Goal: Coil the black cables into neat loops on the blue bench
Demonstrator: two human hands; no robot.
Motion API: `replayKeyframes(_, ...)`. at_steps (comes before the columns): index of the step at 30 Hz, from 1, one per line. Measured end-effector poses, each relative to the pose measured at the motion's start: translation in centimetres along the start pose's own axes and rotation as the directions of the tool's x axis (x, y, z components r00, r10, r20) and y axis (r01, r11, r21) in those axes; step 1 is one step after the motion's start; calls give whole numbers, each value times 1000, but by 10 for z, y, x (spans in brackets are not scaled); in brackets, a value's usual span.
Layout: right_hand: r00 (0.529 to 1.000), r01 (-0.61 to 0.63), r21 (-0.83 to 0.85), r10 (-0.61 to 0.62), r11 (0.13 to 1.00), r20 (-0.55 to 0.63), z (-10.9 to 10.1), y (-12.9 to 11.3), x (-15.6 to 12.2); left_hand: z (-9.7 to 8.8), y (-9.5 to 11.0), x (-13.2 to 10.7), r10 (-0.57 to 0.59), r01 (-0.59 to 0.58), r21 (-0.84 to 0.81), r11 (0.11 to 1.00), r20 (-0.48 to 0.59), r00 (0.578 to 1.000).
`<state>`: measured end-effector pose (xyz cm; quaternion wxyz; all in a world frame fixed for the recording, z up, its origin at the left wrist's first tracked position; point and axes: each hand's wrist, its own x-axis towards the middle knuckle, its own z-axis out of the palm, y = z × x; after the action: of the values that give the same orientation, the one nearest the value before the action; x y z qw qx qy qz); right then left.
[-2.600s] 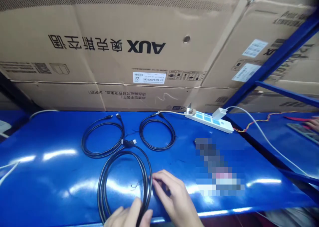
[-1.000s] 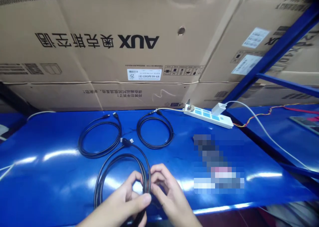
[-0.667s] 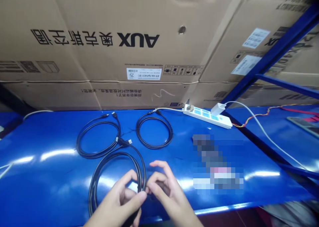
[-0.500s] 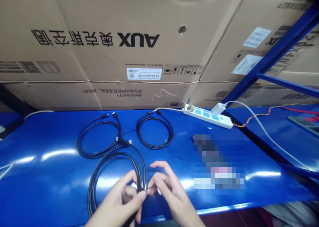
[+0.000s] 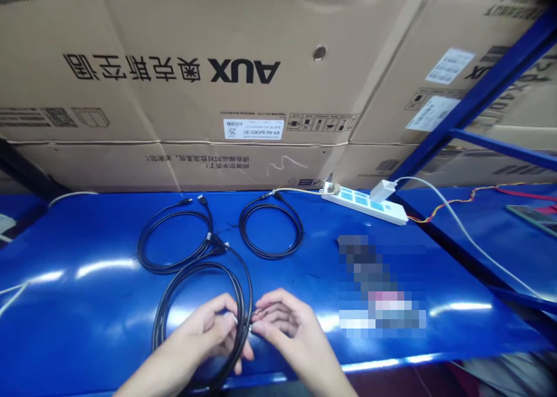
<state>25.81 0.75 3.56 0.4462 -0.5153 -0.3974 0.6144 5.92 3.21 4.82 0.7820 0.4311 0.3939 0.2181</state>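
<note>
1. A pixelated patch (image 5: 378, 281) masks something on the counter (image 5: 322, 252).
2. Left forearm (image 5: 163, 356) hides part of the cable coil (image 5: 162, 307).
3. Tiny piece (image 5: 250, 328) at the right grip (image 5: 289, 324): unidentifiable.
4. Top edge crops the carton (image 5: 174, 20).

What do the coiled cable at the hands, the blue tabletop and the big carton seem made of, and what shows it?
Coiled cable: flexible black sheath, probably plastic or rubber; it bends smoothly with a soft sheen.
Blue tabletop: glossy, with bright light streaks; perhaps painted metal or plastic sheeting, the look leaves it open.
Big carton: matt brown cardboard, shown by its creases and printed surface.
</note>
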Motion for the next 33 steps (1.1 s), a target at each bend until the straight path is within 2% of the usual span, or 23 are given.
replayKeyframes(5, 1000, -1, -16, 0, 1000, -5, 0, -5, -1, -2, 3, 0, -22, 23, -66, 998, 16, 1000)
replayKeyframes(11, 1000, 21, -19, -21, 1000, -13, 0, -3, -2, 1, 1, 3, 6, -6, -34, 999, 11, 1000)
replayKeyframes(16, 999, -30, 29, 31, 999, -44, -1, -3, 0, 3, 1, 4, 3, -3, -39, 999, -3, 1000)
replayKeyframes(21, 998, -56, 66, 56, 996, -5, -2, -4, 2, 2, 0, 2, 14, -11, -172, 985, 13, 1000)
replayKeyframes(25, 1000, -13, 37, 12, 999, 12, -2, -1, 1, 2, 1, 2, -3, 29, -291, 956, 91, 996)
replayKeyframes(28, 999, 33, 25, -34, 999, 28, -1, -1, 0, 3, 2, 3, 5, 32, -305, 952, 118, 993)
replayKeyframes(33, 996, 77, -33, -78, 996, -31, 3, -2, -1, 3, 2, 3, 2, 33, -291, 956, 120, 993)
